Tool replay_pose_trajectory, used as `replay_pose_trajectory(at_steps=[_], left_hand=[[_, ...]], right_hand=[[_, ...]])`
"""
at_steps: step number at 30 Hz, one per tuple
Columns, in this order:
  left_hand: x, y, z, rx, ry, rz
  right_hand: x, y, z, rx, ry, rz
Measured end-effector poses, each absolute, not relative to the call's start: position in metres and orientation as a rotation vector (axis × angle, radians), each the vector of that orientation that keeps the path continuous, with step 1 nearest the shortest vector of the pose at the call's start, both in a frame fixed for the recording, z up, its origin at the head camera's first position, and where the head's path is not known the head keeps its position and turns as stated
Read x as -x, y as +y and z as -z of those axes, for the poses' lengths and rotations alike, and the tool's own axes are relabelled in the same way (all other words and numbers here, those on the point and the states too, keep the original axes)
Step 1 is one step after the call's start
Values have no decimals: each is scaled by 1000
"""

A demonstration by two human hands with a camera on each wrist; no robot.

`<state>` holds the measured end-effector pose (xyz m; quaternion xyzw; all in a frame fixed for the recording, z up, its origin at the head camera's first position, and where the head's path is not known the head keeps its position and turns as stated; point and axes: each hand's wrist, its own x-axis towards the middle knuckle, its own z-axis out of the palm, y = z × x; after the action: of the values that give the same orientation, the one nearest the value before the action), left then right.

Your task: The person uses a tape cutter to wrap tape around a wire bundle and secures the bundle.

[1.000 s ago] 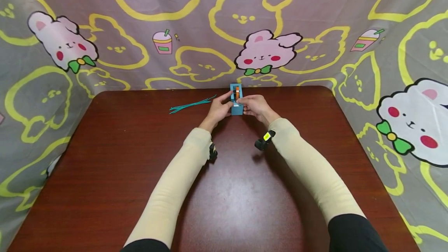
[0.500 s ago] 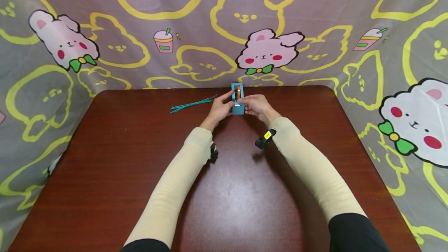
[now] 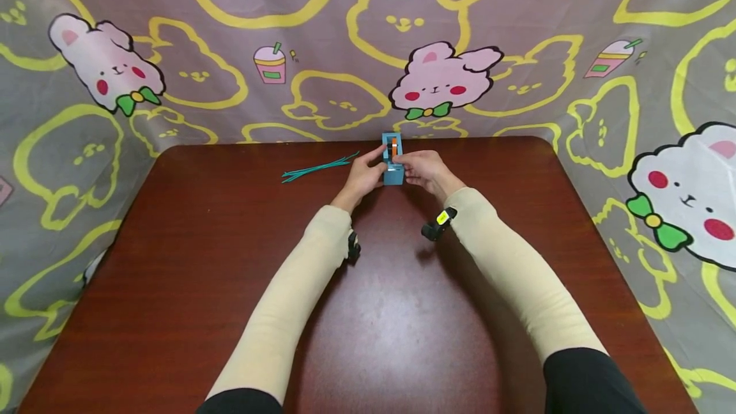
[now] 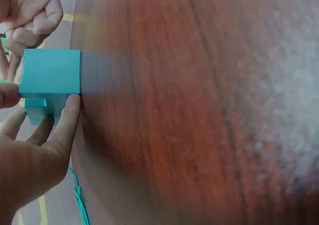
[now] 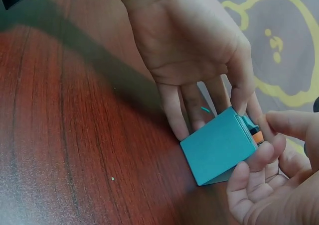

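Bunny-printed cloth hangs round three sides of a glossy brown table

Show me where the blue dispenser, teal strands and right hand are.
Blue dispenser (image 5: 217,149): right wrist view, middle of its flat face.
Teal strands (image 3: 319,168): head view, middle of the bundle.
Right hand (image 3: 427,168): head view, middle of the hand.

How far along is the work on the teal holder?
Looks done: the orange piece sits inside the teal holder. In hand: the left hand grips the holder; the right hand is at its opening, what it pinches unclear. Remaining, perhaps: the teal strands, lying on the table beside the left hand.
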<state>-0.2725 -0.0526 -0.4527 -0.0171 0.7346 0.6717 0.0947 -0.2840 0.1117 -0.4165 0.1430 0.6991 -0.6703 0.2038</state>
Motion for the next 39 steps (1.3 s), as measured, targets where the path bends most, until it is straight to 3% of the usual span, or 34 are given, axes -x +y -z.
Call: replay_pose_trajectory(at_steps=[39], left_hand=[[267,-49,452,9,2233,-1965]], right_hand=[[276,113,428,-461,1886,1928]])
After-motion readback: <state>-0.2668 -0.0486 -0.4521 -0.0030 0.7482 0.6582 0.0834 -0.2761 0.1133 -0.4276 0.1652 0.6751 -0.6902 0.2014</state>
